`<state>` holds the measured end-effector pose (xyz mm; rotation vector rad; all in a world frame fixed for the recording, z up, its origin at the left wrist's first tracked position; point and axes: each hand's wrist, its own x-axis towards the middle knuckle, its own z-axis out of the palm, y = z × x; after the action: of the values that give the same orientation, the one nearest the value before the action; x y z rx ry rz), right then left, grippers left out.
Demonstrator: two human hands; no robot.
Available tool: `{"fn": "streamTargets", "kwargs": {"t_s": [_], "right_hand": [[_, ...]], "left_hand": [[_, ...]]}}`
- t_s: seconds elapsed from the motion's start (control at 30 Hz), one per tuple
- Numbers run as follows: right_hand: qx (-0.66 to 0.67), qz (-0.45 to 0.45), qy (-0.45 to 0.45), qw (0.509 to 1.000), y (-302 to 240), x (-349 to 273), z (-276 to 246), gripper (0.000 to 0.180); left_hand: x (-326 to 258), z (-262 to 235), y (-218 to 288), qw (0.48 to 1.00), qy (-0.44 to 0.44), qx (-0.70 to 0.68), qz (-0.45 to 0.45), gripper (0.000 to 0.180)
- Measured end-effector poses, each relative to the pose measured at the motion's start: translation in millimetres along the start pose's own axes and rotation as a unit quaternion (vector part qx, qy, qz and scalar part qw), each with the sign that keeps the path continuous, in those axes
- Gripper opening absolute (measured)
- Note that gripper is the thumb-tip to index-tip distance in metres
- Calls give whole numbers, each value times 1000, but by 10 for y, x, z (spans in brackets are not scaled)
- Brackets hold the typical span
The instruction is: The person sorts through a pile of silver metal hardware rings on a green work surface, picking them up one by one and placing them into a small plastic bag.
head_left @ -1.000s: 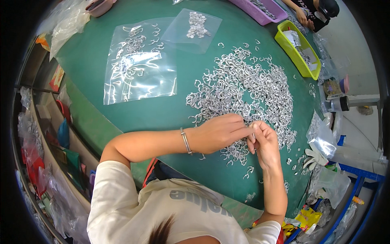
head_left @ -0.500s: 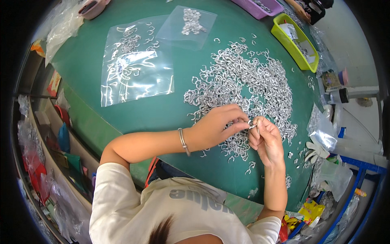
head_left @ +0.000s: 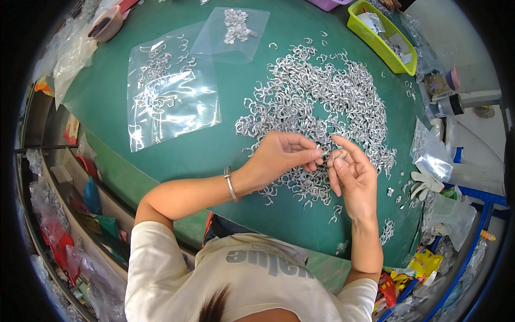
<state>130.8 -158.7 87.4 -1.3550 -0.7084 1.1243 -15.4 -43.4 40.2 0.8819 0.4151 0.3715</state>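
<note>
A wide heap of small silvery C-shaped metal rings [head_left: 300, 102] is spread over the green table. My left hand [head_left: 276, 158] is over the heap's near side, thumb and forefinger pinched on a small silvery metal piece [head_left: 318, 146]; the fingers hide most of it. Just right of it, my right hand [head_left: 357, 180] is palm up, with a C-shaped ring [head_left: 338, 155] between thumb and curled fingers. Its forefinger is raised away. The fingertips of both hands are close, with a small gap between them.
A clear plastic bag [head_left: 182, 123] with some rings on it lies at left. Behind it, another clear sheet [head_left: 209, 45] bears small pale pieces [head_left: 236, 27]. A lime-green basket [head_left: 375, 40] stands at far right, a pink bowl [head_left: 107, 24] at far left. A white glove [head_left: 426, 183] lies at right.
My hands have drawn slightly apart, and the right forefinger has lifted. The whole view has shifted a little, so the table things appear displaced.
</note>
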Motion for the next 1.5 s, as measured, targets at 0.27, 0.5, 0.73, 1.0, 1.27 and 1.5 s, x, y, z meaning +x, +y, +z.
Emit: {"fn": "streamTargets", "kwargs": {"t_s": [0.27, 0.5, 0.73, 1.0, 1.27, 1.5], "right_hand": [[-7, 4, 37, 999, 80, -8, -17, 17], [-44, -22, 57, 997, 117, -13, 36, 22], [-69, -35, 52, 996, 65, -27, 62, 27], [-51, -45, 44, 997, 62, -19, 111, 21], [-129, -78, 67, 986, 56, -22, 137, 17], [-163, -106, 89, 977, 135, -36, 144, 20]], "left_hand": [[-11, 18, 18, 1000, -1, 1, 13, 15], [-44, 55, 8, 997, 12, 60, 49, 16], [-67, 85, 30, 996, 6, 71, 56, 15], [-49, 60, 23, 997, -10, 44, 66, 14], [-37, 47, -14, 996, -14, 14, 84, 14], [-46, 46, -43, 996, -12, 46, 73, 14]]}}
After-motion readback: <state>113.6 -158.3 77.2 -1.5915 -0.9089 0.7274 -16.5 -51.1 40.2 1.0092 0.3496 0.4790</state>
